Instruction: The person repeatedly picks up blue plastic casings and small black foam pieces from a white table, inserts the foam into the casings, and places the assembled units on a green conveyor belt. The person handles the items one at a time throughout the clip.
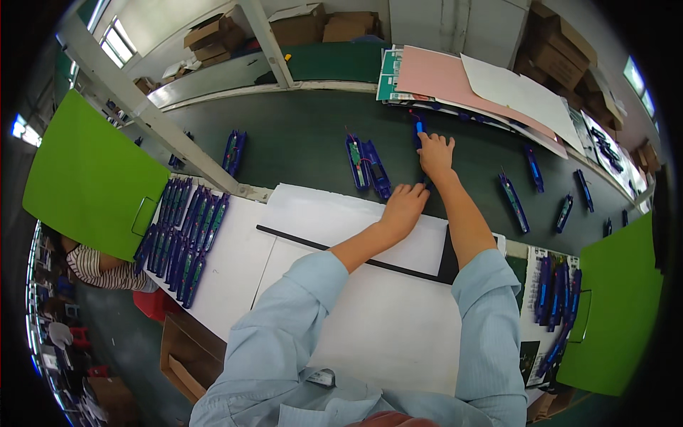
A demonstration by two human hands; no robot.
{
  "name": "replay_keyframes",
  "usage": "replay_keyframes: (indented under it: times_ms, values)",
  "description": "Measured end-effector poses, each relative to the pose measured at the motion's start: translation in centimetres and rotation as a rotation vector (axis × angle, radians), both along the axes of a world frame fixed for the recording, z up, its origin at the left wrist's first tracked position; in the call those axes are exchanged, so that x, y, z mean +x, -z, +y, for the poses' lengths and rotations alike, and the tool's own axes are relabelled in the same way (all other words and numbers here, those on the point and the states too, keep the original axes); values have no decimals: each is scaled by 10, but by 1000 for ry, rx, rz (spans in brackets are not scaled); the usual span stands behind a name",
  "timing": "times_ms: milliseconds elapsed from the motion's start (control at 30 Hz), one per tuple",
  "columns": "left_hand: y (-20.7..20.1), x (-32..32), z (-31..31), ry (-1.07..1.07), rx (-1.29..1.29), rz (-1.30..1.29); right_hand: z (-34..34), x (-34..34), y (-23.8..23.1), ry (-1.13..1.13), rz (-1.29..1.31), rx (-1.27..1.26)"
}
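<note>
A long, narrow blue plastic casing (419, 124) with a thin red wire at its far end lies under my hands on the dark green conveyor belt. My right hand (437, 155) grips its far half, thumb and forefinger on it, other fingers raised. Closer to me, my left hand (404, 209) has its fingers closed at the near end; the casing's middle is mostly hidden. Just left of them rests an opened casing, with a green circuit board in one half (357, 162) and the other half (376, 169) beside it.
Rows of blue casings with boards (186, 238) fill the left white table, beside a green panel (96, 178). More casings (514, 203) lie rightward on the belt; others (556, 292) are bunched by the right panel (615, 306). Cardboard sheets (469, 82) are stacked behind. A black strip (341, 249) crosses my worktop.
</note>
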State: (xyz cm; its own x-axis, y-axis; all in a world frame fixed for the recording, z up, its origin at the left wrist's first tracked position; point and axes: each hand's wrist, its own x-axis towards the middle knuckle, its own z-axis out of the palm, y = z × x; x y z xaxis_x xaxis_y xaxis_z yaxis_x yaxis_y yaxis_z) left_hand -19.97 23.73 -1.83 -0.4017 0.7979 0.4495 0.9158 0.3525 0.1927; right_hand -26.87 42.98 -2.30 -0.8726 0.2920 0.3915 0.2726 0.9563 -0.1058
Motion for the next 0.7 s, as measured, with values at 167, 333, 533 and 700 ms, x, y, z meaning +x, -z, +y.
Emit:
replay_keyframes:
  times_ms: [167, 333, 533, 700]
  values:
    - [-20, 14, -3, 85, 111, 4, -13, 40, -39, -185, 188, -286]
    - [-71, 102, -138, 152, 55, -25, -95, 229, -100, -515, 245, -558]
    - [-62, 231, -252, 268, -49, -249, -211, 423, -59, -525, 28, -682]
    - [-89, 219, -233, 318, -98, -443, -204, 426, -64, -507, 45, -930]
